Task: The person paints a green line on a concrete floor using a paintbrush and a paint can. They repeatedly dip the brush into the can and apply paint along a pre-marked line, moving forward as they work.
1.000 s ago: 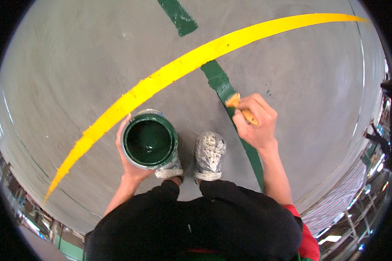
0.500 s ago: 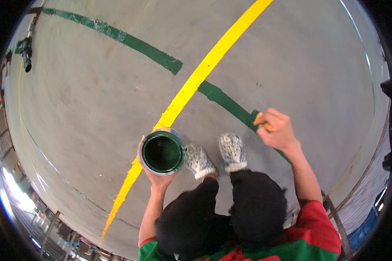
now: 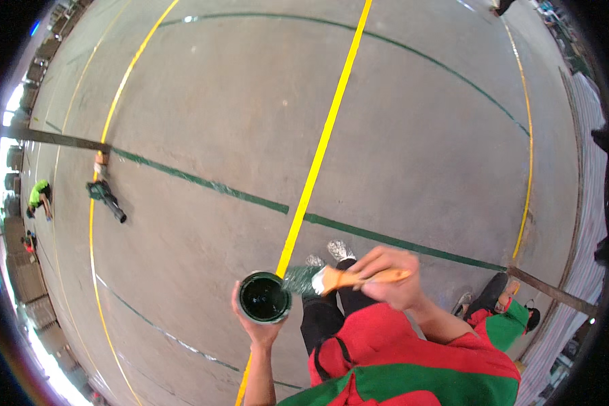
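Observation:
My left hand [image 3: 258,333] is closed around an open round can [image 3: 266,320] of dark green paint, held up over the floor. In my right hand [image 3: 394,276] is a paintbrush [image 3: 348,279] with an orange handle. Its wide green-coated bristles point left, with their tip at the can's right rim; whether they touch it I cannot tell. Beyond the hands a dark green line [image 3: 399,242] crosses the floor. A second green stretch [image 3: 216,187] lies left of the long yellow line [image 3: 328,135], with a small gap before the yellow. My feet wear spotted grey-and-white covers.
A dark green blower-like tool [image 3: 106,196] lies at left beside a long beam [image 3: 61,138]. Another beam [image 3: 551,293] is at right, near a crouching person [image 3: 506,318] in red and green. Far left, a person in bright green [image 3: 40,195] bends down. Striped sheeting [image 3: 589,162] edges the right.
My right hand has lifted the paintbrush off the green floor line and brought it left to the can. The view has risen and taken in more floor; my left hand still holds the can.

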Demonstrator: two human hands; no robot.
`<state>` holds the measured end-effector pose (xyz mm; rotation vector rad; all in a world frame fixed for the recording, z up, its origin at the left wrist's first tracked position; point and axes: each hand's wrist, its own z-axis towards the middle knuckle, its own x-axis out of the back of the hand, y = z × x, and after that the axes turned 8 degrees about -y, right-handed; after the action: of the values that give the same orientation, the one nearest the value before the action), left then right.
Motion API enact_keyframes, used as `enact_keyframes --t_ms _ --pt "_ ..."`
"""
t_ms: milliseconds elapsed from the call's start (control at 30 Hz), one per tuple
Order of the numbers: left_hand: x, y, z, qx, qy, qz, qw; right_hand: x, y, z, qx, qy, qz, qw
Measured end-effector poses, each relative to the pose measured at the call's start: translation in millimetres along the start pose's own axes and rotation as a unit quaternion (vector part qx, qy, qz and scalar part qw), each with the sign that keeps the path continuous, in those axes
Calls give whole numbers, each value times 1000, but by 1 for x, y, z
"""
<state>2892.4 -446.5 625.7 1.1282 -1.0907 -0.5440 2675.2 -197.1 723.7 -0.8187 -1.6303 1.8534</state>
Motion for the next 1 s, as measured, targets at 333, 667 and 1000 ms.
enact_keyframes --t_ms 333,667,1000 --pt "35 105 53 -69 -43 -46 996 -92 -128 94 57 -257 -245 933" --pt "196 16 194 -78 -148 -72 983 -236 -83 245 28 -237 -458 857" --pt "231 20 436 -255 -319 39 912 -237 -68 355 -63 6 -443 894"
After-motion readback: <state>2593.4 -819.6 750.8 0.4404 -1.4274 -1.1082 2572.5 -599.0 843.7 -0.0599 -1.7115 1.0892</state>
